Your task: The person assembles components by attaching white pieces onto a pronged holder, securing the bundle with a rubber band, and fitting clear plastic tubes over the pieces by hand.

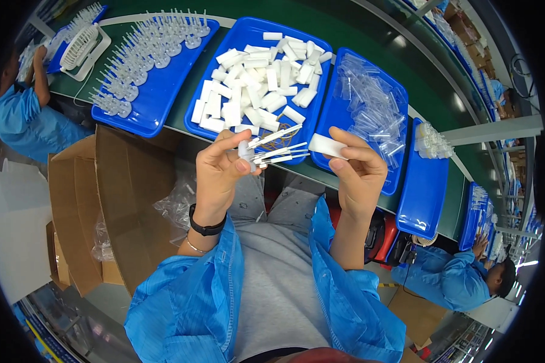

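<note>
My left hand (pixel 219 166) pinches a white plastic base with several thin rods (pixel 246 152) between thumb and fingers. The rods point right, toward my other hand. Between the thumb and fingers of my right hand (pixel 362 172) is a white cylinder (pixel 326 146), held level with one end close to the rod tips but apart from them. Behind both hands, a blue tray (pixel 192 121) carries a heap of similar white cylinders (pixel 248 91). Some tan rubber bands (pixel 277 143) lie at its near edge, partly hidden by the rods.
At left, a blue tray (pixel 144 124) bears rows of similar rodded bases (pixel 145 57). Clear plastic tubes (pixel 372 109) fill a blue tray to the right. Another blue tray (pixel 419 206) holds white pieces (pixel 431 142). Cardboard boxes (pixel 133 199) stand left of me. Two people (pixel 27 115) work nearby.
</note>
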